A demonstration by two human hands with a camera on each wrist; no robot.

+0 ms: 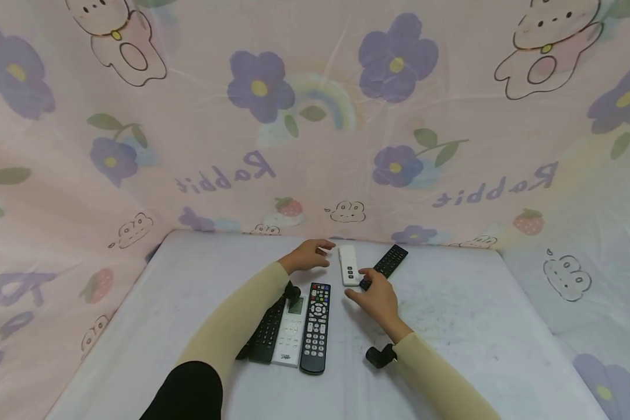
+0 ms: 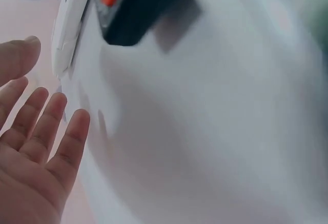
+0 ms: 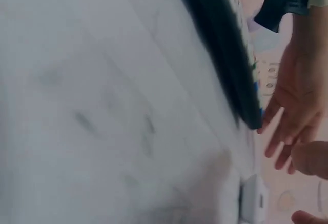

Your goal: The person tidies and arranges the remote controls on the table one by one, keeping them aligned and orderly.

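Note:
A small white remote (image 1: 349,265) with a few dark buttons lies toward the far edge of the table. Just left of it hovers my left hand (image 1: 307,255), fingers spread and holding nothing; its bare palm (image 2: 31,167) shows in the left wrist view. My right hand (image 1: 379,298) is at the near right of that remote, thumb and fingers apart with nothing between them. Its fingertips overlap the near end of a slim black remote (image 1: 392,261) that lies slanted. Nearer stands a row with a black remote with coloured buttons (image 1: 315,328) at its right.
Left of the coloured-button remote lie a white remote with a screen (image 1: 291,335) and a black remote (image 1: 268,332), partly hidden by my left sleeve (image 1: 236,315). A patterned curtain (image 1: 315,146) rises behind the white table (image 1: 451,309). Black wrist cameras (image 1: 380,356) hang by the sleeves.

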